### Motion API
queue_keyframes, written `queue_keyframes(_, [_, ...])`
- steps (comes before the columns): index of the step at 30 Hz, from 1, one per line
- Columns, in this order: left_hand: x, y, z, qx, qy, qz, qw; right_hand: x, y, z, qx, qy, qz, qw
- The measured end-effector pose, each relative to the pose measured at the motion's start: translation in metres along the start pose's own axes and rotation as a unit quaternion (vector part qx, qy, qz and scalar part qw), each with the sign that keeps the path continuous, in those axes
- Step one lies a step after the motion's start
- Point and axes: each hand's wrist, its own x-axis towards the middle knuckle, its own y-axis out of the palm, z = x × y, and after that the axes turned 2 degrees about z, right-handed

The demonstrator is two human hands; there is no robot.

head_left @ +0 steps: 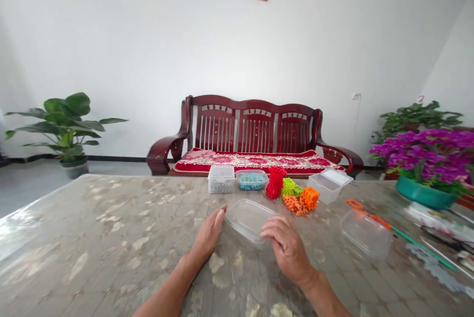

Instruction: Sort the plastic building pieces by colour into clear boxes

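Between my hands a clear, rounded rectangular plastic lid (249,219) is tilted just above or against the table; which of the two I cannot tell. My right hand (288,245) has its fingers curled over the lid's right edge, with the thumb beneath mostly hidden. At the lid's left edge, my left hand (209,233) rests side-on with its fingers stretched forward. Its fingertips are beside the rim, and whether they touch it is unclear. Beyond the lid are a clear tub of blue pieces (252,180) and a white-clear box of grey pieces (221,180).
Linked plastic pieces in red (275,182), lime green (291,187) and orange (309,198) lie past my right hand. An open clear box (326,187) and a clear container (366,234) stand to the right. Purple flowers fill a teal pot (425,193). Behind the patterned table (122,257) is a wooden bench (255,119).
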Motion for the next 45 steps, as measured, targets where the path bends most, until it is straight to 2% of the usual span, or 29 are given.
queue_keyframes(3, [0.001, -0.002, 0.001, -0.068, -0.027, -0.037, 0.997, -0.004, 0.009, -0.015, 0.001, 0.056, -0.039, 0.998])
queue_keyframes(6, [0.003, 0.000, 0.002, -0.099, -0.032, -0.047, 0.993, -0.008, 0.012, -0.024, -0.015, 0.130, -0.088, 0.987])
queue_keyframes(8, [0.004, 0.002, 0.002, -0.151, -0.036, -0.042, 0.987, -0.011, 0.014, -0.021, -0.017, 0.156, -0.081, 0.984])
queue_keyframes(13, [0.001, 0.000, -0.006, -0.302, -0.053, -0.059, 0.950, -0.010, 0.032, -0.014, 0.002, 0.149, -0.023, 0.989])
queue_keyframes(15, [-0.002, -0.002, -0.009, -0.345, -0.064, -0.073, 0.933, -0.006, 0.039, -0.019, -0.004, 0.136, -0.033, 0.990])
queue_keyframes(18, [-0.002, -0.004, -0.010, -0.397, -0.087, -0.081, 0.910, 0.001, 0.041, -0.029, -0.047, 0.134, -0.082, 0.986])
queue_keyframes(20, [-0.001, -0.004, -0.008, -0.434, -0.087, -0.060, 0.895, 0.003, 0.039, -0.028, -0.070, 0.127, -0.100, 0.984])
queue_keyframes(22, [0.001, -0.004, -0.006, -0.471, -0.085, -0.018, 0.878, 0.001, 0.037, -0.018, -0.079, 0.092, -0.086, 0.989])
queue_keyframes(25, [0.002, -0.003, -0.006, -0.526, -0.096, 0.059, 0.843, -0.003, 0.037, 0.013, -0.091, 0.014, -0.023, 0.995])
queue_keyframes(28, [0.002, -0.004, -0.006, -0.563, -0.092, 0.137, 0.810, -0.003, 0.043, 0.042, -0.094, -0.020, 0.046, 0.994])
queue_keyframes(31, [-0.001, -0.003, -0.005, -0.579, -0.067, 0.191, 0.790, 0.001, 0.050, 0.047, -0.086, -0.024, 0.077, 0.993])
queue_keyframes(33, [-0.003, 0.000, -0.005, -0.581, -0.050, 0.206, 0.786, 0.003, 0.052, 0.037, -0.092, -0.023, 0.072, 0.993])
queue_keyframes(38, [-0.011, 0.012, -0.014, -0.547, -0.053, 0.219, 0.807, 0.005, 0.053, 0.014, -0.147, 0.004, 0.034, 0.989])
queue_keyframes(42, [-0.018, 0.022, -0.022, -0.546, -0.025, 0.220, 0.808, 0.010, 0.058, 0.021, -0.180, 0.007, 0.005, 0.984])
queue_keyframes(45, [-0.021, 0.024, -0.026, -0.545, -0.043, 0.213, 0.810, 0.019, 0.063, 0.028, -0.189, 0.027, 0.008, 0.982])
